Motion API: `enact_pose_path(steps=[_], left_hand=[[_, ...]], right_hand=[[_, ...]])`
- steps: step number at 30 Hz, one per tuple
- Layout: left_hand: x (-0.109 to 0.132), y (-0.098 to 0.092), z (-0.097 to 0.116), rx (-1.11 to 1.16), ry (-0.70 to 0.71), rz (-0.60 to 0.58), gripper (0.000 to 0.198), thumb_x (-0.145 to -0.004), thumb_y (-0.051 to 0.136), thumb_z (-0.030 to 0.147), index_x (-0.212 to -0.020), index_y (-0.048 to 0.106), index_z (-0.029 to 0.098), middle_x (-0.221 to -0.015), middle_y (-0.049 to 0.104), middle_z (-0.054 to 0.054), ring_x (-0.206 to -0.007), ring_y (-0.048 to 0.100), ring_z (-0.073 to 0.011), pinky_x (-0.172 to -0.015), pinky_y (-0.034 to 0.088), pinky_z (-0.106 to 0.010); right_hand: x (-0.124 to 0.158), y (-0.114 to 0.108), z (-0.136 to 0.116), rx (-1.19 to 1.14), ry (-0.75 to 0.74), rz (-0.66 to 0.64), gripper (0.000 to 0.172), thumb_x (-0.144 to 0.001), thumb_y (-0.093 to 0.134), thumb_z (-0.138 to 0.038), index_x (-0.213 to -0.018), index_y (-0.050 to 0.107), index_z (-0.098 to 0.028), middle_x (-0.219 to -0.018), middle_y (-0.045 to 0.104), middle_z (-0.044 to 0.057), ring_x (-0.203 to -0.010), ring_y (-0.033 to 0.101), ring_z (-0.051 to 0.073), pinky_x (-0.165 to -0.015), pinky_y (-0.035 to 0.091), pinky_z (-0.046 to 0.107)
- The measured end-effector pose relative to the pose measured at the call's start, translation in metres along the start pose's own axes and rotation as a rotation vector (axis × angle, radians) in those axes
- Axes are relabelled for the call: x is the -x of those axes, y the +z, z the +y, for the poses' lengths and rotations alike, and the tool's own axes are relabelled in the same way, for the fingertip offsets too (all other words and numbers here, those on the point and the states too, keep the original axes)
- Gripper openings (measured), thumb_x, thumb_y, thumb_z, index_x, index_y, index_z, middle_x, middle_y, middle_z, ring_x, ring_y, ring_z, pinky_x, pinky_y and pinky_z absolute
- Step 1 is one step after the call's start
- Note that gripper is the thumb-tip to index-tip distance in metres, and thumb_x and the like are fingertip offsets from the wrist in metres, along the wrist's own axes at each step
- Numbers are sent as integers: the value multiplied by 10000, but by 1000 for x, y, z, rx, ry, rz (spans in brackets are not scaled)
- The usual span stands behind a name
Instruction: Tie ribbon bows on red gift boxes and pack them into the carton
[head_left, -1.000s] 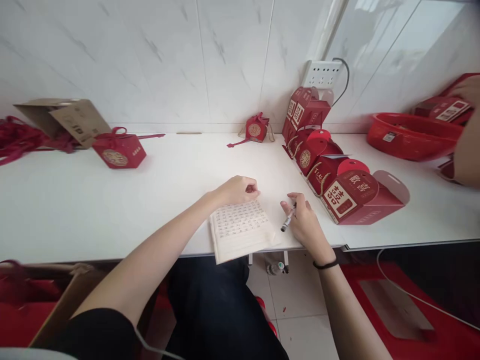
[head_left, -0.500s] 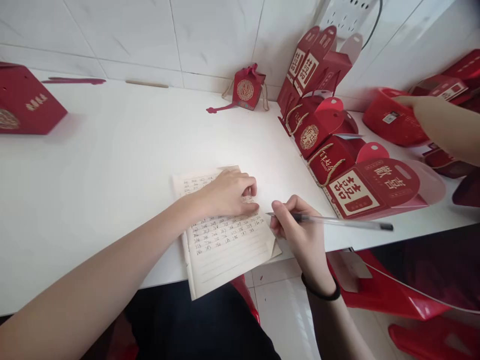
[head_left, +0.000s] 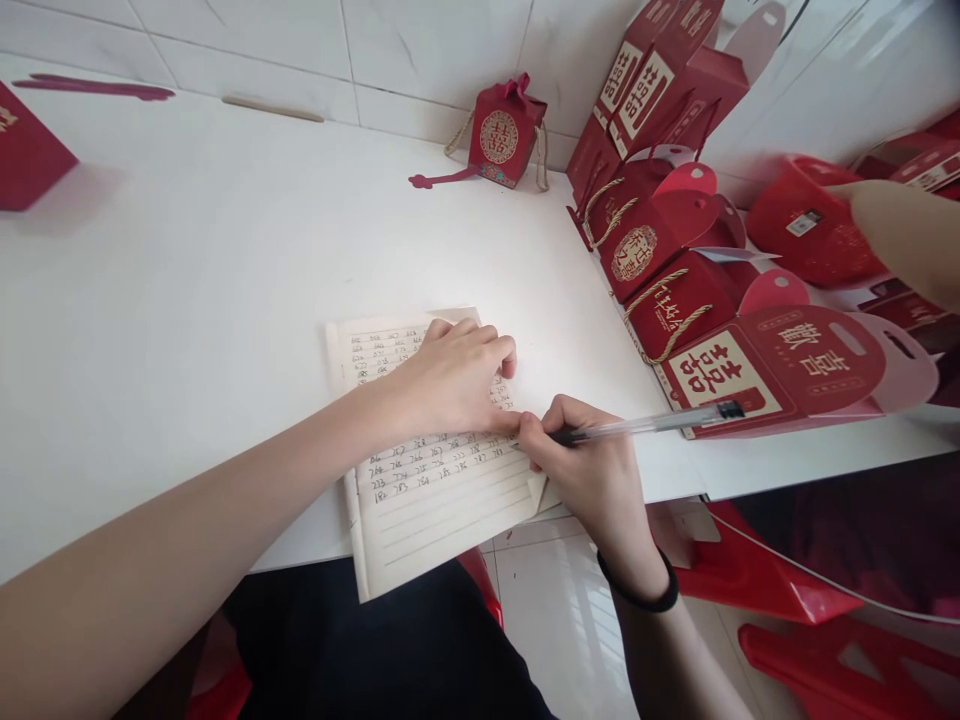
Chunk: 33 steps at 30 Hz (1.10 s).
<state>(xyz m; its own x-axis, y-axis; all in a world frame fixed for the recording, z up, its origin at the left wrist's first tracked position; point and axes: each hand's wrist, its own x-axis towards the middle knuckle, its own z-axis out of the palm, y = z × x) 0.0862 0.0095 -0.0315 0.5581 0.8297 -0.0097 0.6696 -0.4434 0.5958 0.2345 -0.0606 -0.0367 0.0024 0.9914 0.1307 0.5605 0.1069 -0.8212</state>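
Note:
A lined notebook [head_left: 435, 540] with rows of handwritten numbers lies at the table's front edge, its lower part jutting over. My left hand [head_left: 465, 375] rests on the upper page, fingers loosely bent and apart, thumb reaching toward the right margin. It covers part of the rows. In my right hand [head_left: 589, 465] is a clear-barrelled pen [head_left: 645, 422] with a black grip and black end. The pen slants up to the right, and its tip is at the page's right side near my left thumb, partly hidden by my fingers. A lower corner of the page is folded.
Red gift boxes [head_left: 787, 360] line the white table's [head_left: 225, 250] right side. A small red box [head_left: 499, 135] stands near the tiled wall, another red box [head_left: 30, 150] at the left. At the far right, another person's arm [head_left: 907, 235] reaches to a red basket [head_left: 814, 220].
My right hand has moved left, bringing the pen from beside the notebook onto the page's right side. My left thumb now stretches toward it. The view has shifted slightly.

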Motion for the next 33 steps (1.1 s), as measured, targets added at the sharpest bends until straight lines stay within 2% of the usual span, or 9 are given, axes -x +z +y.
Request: enact_pose_path(steps=[6, 16, 22, 30, 33], left_hand=[[2, -2, 0, -69, 13, -4, 423, -631, 588, 564, -814, 537, 186, -855, 561, -17, -929, 443, -224, -875, 275, -348], [2, -2, 2, -93, 14, -8, 419, -633, 595, 548, -823, 542, 178, -866, 566, -23, -933, 453, -226, -864, 286, -352], [1, 0, 0, -86, 29, 2, 425, -632, 591, 555, -829, 547, 181, -865, 567, -25, -938, 459, -229, -852, 287, -357], [2, -1, 1, -90, 26, 1, 412, -637, 591, 544, -824, 546, 180, -858, 568, -22, -932, 456, -226, -855, 286, -357], [2, 0, -1, -78, 32, -1, 429, -631, 600, 560, -827, 546, 182, -859, 567, -19, -922, 459, -222, -853, 288, -358]], right_hand=[[2, -2, 0, -1, 14, 36, 321, -761, 534, -196, -471, 396, -177, -415, 418, -57, -420, 362, 77, -434, 287, 198], [2, -1, 2, 39, -29, 37, 309, -740, 532, -178, -478, 370, -175, -424, 379, -65, -422, 322, 70, -418, 264, 192], [3, -1, 1, 18, 27, 85, 324, -772, 520, -189, -481, 376, -177, -423, 379, -65, -413, 343, 71, -419, 269, 196], [4, 0, 1, 26, 4, 60, 324, -769, 518, -190, -490, 354, -178, -437, 348, -66, -427, 315, 70, -429, 251, 203], [4, -2, 4, -32, 38, 52, 319, -741, 511, -166, -489, 316, -182, -435, 319, -69, -422, 300, 67, -421, 243, 199]])
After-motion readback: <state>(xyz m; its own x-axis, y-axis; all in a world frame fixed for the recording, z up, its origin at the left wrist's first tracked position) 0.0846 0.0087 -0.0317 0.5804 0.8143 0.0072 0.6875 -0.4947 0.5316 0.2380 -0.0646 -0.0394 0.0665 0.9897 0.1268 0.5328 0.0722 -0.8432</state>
